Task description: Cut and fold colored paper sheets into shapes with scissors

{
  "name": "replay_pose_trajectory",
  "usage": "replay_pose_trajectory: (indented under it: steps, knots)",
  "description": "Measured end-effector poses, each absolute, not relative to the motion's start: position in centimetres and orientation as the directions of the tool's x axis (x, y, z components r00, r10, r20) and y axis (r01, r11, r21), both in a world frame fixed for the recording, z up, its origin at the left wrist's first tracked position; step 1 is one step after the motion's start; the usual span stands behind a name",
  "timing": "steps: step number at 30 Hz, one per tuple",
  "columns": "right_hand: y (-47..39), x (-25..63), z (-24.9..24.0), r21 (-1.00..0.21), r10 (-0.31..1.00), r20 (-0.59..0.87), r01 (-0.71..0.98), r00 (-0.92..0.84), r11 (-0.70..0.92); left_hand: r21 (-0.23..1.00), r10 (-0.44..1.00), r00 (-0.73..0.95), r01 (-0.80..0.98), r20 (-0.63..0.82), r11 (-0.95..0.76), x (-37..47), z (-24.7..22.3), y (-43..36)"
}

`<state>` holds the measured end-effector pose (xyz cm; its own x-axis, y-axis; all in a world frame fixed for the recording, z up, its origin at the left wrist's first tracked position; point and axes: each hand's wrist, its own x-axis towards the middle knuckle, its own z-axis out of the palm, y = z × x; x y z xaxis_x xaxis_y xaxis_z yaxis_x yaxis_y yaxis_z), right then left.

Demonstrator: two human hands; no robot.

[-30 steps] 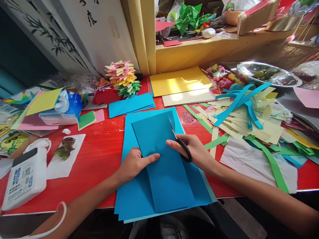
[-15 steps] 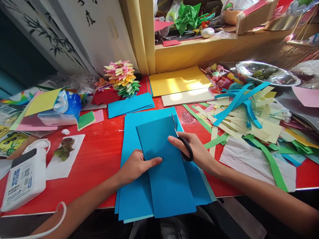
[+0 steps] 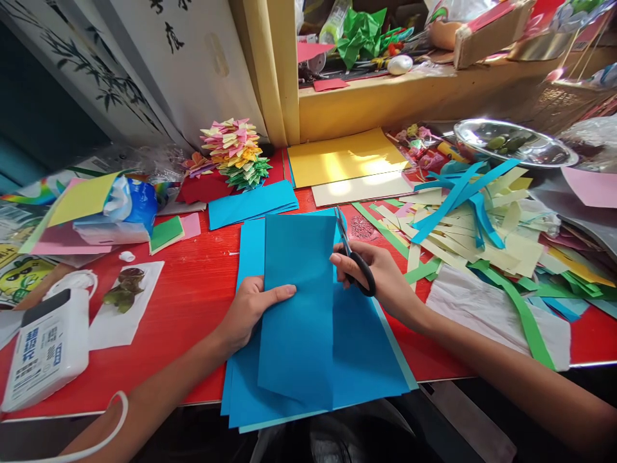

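My left hand (image 3: 255, 305) grips the left edge of a long blue paper piece (image 3: 299, 270), its thumb lying on top. Black-handled scissors (image 3: 355, 260) are held in my right hand (image 3: 371, 273), their blades pointing away from me beside the paper's upper right edge. Whether the blades touch the paper is hard to tell. Beneath the held piece lies a stack of larger blue sheets (image 3: 371, 360), reaching over the table's front edge. Folded blue paper (image 3: 253, 204) rests behind the stack.
Paper strips (image 3: 453, 238) are heaped on the right, near a metal bowl (image 3: 554, 149). Yellow paper (image 3: 347, 154) and a folded-paper ornament (image 3: 236, 154) lie at the back. A white device (image 3: 48, 350) and a tissue pack (image 3: 118, 215) are on the left.
The held blue piece has turned upright and shifted left, with my left hand moving slightly left. The scissors have tilted and now sit at the piece's right edge instead of over its top.
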<state>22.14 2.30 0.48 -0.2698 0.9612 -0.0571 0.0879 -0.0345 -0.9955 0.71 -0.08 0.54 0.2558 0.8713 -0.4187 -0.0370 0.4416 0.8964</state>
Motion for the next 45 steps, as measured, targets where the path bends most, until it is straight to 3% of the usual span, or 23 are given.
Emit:
replay_pose_trajectory:
  steps: [4, 7, 13, 18, 24, 45]
  knots:
    - [3.4, 23.2, 0.9, -0.985, 0.976, -0.064, 0.172, -0.206, -0.028, 0.909, 0.909, 0.158, -0.1, -0.386, 0.404, 0.2, 0.4, 0.2]
    - [3.9, 23.7, 1.2, -0.989, 0.977, -0.065, 0.142, -0.202, -0.036, 0.909, 0.909, 0.139, -0.093, -0.393, 0.407, 0.2, 0.3, 0.3]
    - [4.1, 23.8, 1.5, -0.95, 0.872, -0.256, 0.276, -0.418, -0.146, 0.91, 0.912, 0.095, -0.088, -0.398, 0.406, 0.3, 0.3, 0.4]
    - [3.8, 23.4, 1.8, -0.938, 0.835, -0.309, 0.291, -0.456, -0.189, 0.912, 0.904, 0.171, -0.056, -0.393, 0.407, 0.3, 0.5, 0.2]
    - [3.4, 23.0, 2.2, -0.956, 0.873, -0.272, 0.216, -0.404, -0.198, 0.917, 0.889, 0.256, -0.027, -0.379, 0.399, 0.4, 0.5, -0.1]
    - [3.2, 23.2, 1.7, -0.973, 0.91, -0.203, 0.18, -0.361, -0.146, 0.928, 0.89, 0.277, 0.011, -0.362, 0.373, 0.3, 0.5, -0.1]
